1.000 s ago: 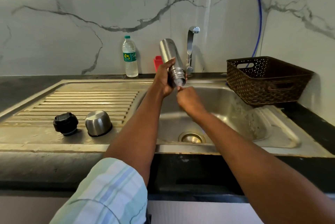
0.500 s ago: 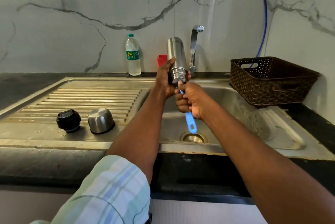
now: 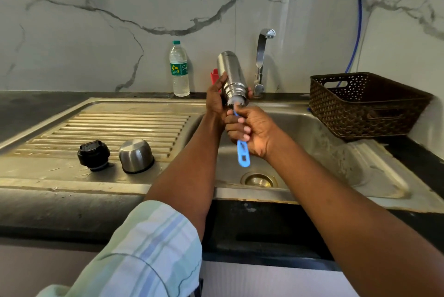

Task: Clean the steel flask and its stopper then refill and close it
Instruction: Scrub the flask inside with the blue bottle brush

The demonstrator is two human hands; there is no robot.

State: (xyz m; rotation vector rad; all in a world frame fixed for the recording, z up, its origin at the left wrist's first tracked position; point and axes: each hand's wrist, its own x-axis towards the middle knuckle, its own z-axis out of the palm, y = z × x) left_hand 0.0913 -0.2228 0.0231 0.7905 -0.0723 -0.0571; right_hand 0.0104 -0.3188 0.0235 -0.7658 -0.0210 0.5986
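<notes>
On the draining board at the left of the sink (image 3: 360, 176), the black stopper (image 3: 93, 155) sits near the front edge, and the steel cup lid (image 3: 136, 155) stands upside down just to its right, the two apart. A plastic water bottle (image 3: 179, 69) stands at the back edge of the desk (image 3: 36, 109) against the marble wall. Your left hand (image 3: 215, 99) grips the steel flask (image 3: 231, 75) around its neck, holding it mouth-down and tilted over the sink basin. Your right hand (image 3: 252, 132), just below it, is closed around the blue handle of the bottle brush (image 3: 242, 152); the bristle end is in the flask's mouth and the handle's tip hangs above the drain (image 3: 259, 179). The tap (image 3: 260, 61) rises behind the flask. At the right back corner a brown perforated basket (image 3: 365, 106) rests on the sink's edge.
</notes>
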